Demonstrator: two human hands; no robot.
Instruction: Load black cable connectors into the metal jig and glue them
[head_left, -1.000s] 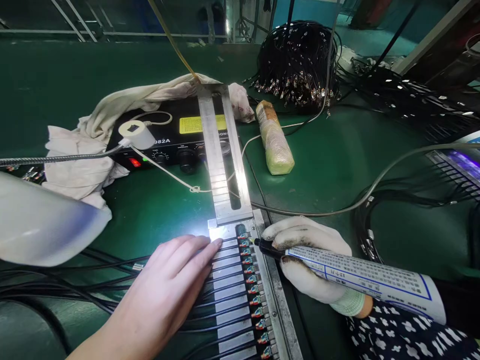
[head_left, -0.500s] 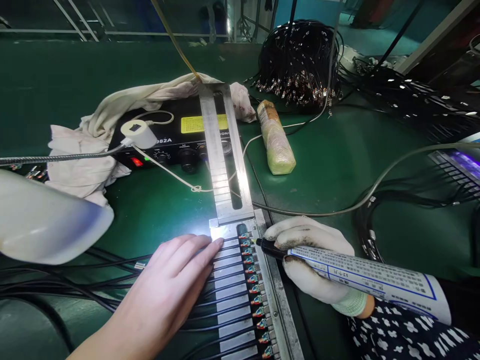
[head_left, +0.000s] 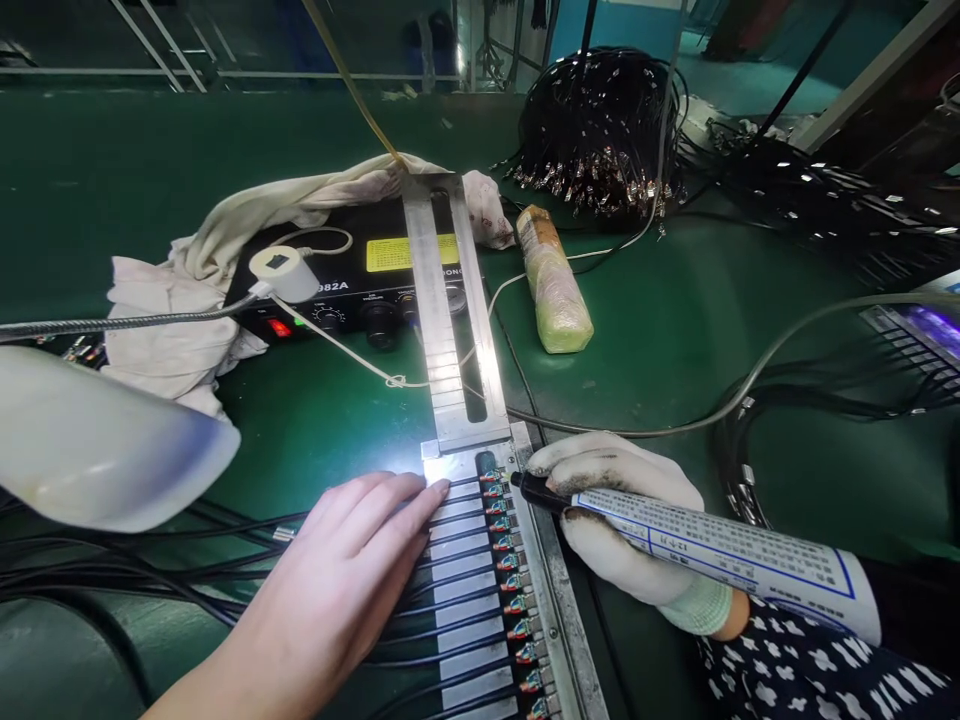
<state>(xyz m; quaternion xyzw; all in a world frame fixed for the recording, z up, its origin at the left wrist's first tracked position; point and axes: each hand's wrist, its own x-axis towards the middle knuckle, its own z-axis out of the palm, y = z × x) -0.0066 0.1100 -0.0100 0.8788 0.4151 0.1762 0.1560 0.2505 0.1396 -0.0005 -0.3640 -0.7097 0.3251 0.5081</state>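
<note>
My bare left hand lies over the black cables, fingers together, with a fingertip pressing on the top cable at the metal fixture. What the other fingers hold, if anything, is hidden. In my gloved right hand is a white tube with blue print, its black nozzle pointing left at the topmost connector. Several metal connectors with coloured wires sit in a row along the fixture. A slotted metal plate extends from the fixture's upper end.
Behind the fixture stands a black control box with a cloth around it. A plastic-wrapped block lies to its right. A white lamp head is at left. Cable bundles lie at the back right.
The view has shifted slightly. Both hands stay in nearly the same place at the fixture, with the tube still in my right hand.
</note>
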